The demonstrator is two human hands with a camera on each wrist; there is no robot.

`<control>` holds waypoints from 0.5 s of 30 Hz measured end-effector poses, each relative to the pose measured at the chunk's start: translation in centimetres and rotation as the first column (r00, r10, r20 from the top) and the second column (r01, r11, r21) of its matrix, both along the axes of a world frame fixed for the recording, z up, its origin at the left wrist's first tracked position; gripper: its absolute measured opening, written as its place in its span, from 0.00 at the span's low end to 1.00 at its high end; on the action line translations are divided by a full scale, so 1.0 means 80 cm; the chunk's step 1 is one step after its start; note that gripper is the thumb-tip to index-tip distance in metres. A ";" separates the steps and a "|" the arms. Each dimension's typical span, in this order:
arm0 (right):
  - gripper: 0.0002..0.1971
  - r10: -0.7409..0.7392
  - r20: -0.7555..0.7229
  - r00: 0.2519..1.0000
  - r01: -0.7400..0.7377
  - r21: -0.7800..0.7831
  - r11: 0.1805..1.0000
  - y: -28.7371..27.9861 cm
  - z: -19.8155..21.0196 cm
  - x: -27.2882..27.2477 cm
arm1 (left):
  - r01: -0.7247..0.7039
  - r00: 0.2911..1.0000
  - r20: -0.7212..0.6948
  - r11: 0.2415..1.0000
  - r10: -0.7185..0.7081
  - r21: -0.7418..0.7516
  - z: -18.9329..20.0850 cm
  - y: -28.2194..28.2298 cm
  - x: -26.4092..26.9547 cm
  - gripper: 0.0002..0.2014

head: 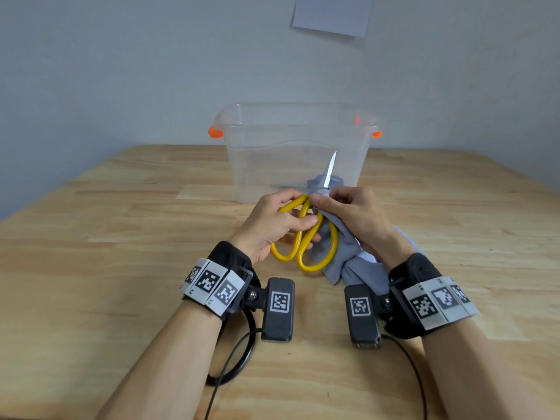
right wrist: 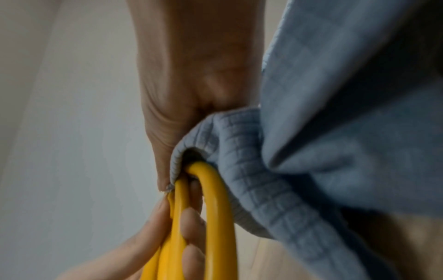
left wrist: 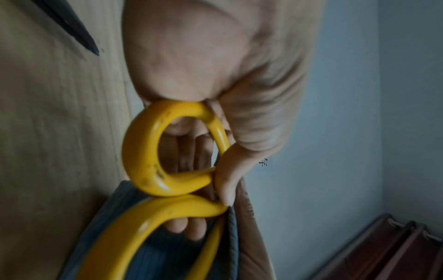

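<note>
Left hand (head: pixel 272 225) grips yellow scissors (head: pixel 298 237) by loops, just in front of clear bin (head: pixel 291 153). Right hand (head: pixel 354 216) pinches grey cloth (head: pixel 342 253) round pivot. We wipe pivot-to-tip, cloth between fingers and edge, loops squeezed together.

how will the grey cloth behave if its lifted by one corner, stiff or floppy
Probably floppy: the grey cloth bunches and folds round the yellow scissors where the right hand pinches it. Likely light, as the rest drapes in thin soft folds. Its ribbed weave should grip rather than slip.
</note>
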State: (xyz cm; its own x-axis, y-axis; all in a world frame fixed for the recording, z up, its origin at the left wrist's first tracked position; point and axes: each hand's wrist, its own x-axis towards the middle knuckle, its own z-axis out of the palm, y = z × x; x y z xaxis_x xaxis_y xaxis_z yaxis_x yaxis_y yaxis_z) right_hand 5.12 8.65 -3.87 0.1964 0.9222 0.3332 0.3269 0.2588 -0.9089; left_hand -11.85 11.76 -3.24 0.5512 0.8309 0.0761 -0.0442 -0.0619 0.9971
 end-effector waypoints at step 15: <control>0.26 -0.154 0.065 0.986 0.147 0.095 0.985 0.001 -0.002 -0.011 | 0.008 0.999 -0.034 1.000 -0.009 -0.013 0.000 -0.005 0.007 0.17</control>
State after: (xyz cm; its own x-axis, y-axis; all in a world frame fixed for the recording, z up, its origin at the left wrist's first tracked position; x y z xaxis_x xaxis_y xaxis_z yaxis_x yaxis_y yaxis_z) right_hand 4.28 8.74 -4.04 0.3034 0.8498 0.4310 0.4314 0.2808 -0.8574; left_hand -11.32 11.38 -3.25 0.5602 0.8271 0.0462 -0.0105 -0.0486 0.9988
